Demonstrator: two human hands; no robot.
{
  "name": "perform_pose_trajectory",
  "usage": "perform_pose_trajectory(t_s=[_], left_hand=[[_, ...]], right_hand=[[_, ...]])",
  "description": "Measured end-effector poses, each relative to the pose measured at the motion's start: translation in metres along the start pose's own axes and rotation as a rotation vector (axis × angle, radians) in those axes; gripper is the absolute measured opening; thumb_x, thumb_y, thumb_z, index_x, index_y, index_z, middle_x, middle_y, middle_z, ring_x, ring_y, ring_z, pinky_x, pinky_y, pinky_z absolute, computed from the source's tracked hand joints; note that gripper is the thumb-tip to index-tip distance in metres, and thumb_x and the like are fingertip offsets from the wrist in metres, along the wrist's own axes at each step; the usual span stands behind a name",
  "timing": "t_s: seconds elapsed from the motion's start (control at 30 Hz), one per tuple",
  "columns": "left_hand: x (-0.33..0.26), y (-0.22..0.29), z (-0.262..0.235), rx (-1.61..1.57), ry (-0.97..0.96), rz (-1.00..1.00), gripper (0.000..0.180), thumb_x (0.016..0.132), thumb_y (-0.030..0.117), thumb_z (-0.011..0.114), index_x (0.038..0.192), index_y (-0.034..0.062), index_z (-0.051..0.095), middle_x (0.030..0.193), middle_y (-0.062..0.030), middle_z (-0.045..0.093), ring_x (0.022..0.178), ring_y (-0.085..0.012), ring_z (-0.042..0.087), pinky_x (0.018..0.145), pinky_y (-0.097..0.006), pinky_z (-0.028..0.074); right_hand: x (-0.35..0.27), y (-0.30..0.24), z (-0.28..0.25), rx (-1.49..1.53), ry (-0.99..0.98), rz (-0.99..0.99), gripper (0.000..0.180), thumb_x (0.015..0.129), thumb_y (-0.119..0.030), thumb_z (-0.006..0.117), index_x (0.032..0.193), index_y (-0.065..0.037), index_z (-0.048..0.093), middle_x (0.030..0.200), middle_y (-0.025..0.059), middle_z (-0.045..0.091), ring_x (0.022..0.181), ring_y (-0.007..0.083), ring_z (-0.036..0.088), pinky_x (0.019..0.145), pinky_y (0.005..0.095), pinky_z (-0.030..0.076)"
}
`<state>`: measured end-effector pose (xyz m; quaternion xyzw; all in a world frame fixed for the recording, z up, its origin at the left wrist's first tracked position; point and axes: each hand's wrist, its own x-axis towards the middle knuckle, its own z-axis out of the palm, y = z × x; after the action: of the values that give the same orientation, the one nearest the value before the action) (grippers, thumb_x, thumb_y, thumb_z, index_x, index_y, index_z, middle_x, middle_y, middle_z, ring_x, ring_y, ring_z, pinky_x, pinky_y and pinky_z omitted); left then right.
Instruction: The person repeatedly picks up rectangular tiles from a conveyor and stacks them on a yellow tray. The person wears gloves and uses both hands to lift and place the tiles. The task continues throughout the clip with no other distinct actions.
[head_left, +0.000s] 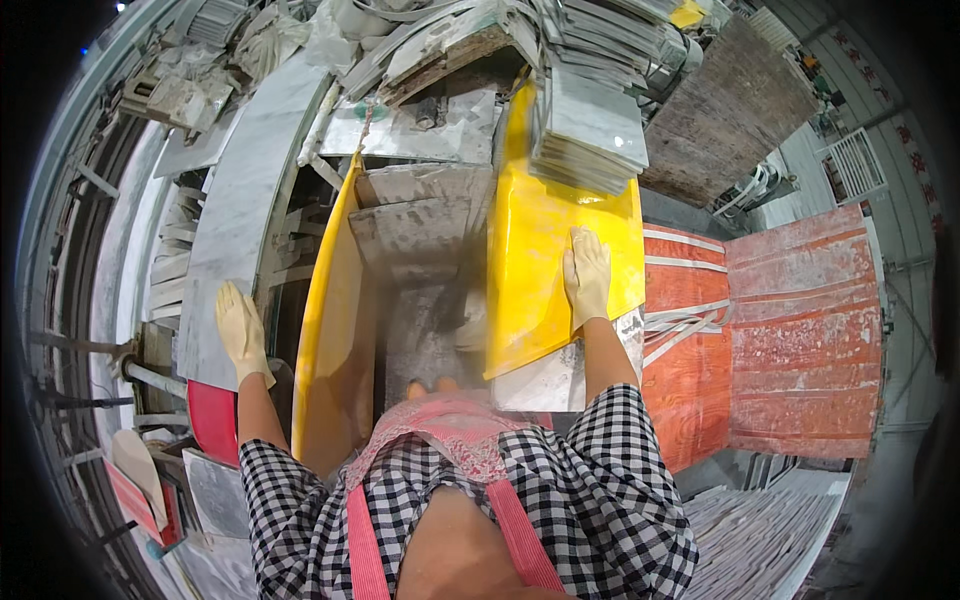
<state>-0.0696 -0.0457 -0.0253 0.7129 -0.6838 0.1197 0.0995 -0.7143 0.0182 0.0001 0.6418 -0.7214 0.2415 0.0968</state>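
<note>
The right hand [586,272] is laid flat, fingers spread, on the yellow sheet [545,250] near its right edge. The left hand [241,330] is pressed open against a grey slab [240,210], nothing gripped. The sheet is seemingly being smoothed; a firm grasp would be needed next.

yellow panel [545,270]: glossy, flat, smooth, tilted a bit, far end tucked under a stack of grey tiles, near edge propped on a pale slab, pressed flat by the gloved right hand [586,275] | grey marble slab [240,215]: long, veined, dusty, laid lengthwise off to the left, touched at its near end by the gloved left hand [242,332]
</note>
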Motion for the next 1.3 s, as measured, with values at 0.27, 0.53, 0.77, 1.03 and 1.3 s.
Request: perform_pose_trajectory(t_s=[0.27, 0.53, 0.77, 1.03, 1.3], left_hand=[[0.000, -0.005, 0.005, 0.027, 0.061, 0.038, 0.047, 0.105, 0.021, 0.046, 0.139, -0.0105, 0.052, 0.143, -0.0276, 0.054, 0.136, -0.0408, 0.048, 0.118, -0.045, 0.034], [0.001, -0.010, 0.007, 0.037, 0.073, 0.044, 0.046, 0.104, 0.020, 0.047, 0.138, -0.0114, 0.053, 0.142, -0.0290, 0.054, 0.135, -0.0414, 0.049, 0.116, -0.045, 0.037], [0.003, -0.008, 0.003, 0.022, 0.097, 0.076, 0.046, 0.104, 0.020, 0.049, 0.135, -0.0131, 0.054, 0.140, -0.0299, 0.056, 0.133, -0.0420, 0.051, 0.115, -0.045, 0.039], [0.003, -0.014, 0.007, 0.042, 0.091, 0.085, 0.047, 0.104, 0.021, 0.048, 0.136, -0.0125, 0.054, 0.140, -0.0303, 0.056, 0.133, -0.0419, 0.051, 0.116, -0.045, 0.037], [0.003, -0.015, 0.008, 0.036, 0.089, 0.052, 0.047, 0.104, 0.021, 0.047, 0.137, -0.0115, 0.054, 0.140, -0.0300, 0.056, 0.135, -0.0409, 0.050, 0.116, -0.045, 0.037]], right_hand=[[-0.003, 0.002, 0.003, 0.022, 0.034, -0.004, 0.041, 0.099, -0.024, 0.054, 0.135, -0.005, 0.061, 0.142, 0.0201, 0.058, 0.135, 0.0338, 0.050, 0.115, 0.0532, 0.032], [-0.003, 0.001, 0.004, 0.063, 0.037, -0.016, 0.043, 0.099, -0.024, 0.054, 0.137, -0.004, 0.058, 0.143, 0.0201, 0.056, 0.134, 0.0352, 0.050, 0.114, 0.0539, 0.032], [0.003, -0.006, -0.006, 0.027, -0.011, -0.030, 0.039, 0.097, -0.023, 0.052, 0.130, -0.004, 0.059, 0.132, 0.0185, 0.060, 0.122, 0.0350, 0.053, 0.105, 0.0521, 0.037], [0.003, -0.014, -0.012, 0.004, 0.075, -0.054, 0.037, 0.097, -0.021, 0.055, 0.129, -0.004, 0.060, 0.132, 0.0202, 0.061, 0.124, 0.0349, 0.055, 0.101, 0.0471, 0.040], [0.003, -0.011, -0.008, 0.033, 0.061, -0.064, 0.036, 0.096, -0.018, 0.055, 0.129, -0.003, 0.059, 0.126, 0.0211, 0.061, 0.118, 0.0375, 0.055, 0.098, 0.0466, 0.040]])
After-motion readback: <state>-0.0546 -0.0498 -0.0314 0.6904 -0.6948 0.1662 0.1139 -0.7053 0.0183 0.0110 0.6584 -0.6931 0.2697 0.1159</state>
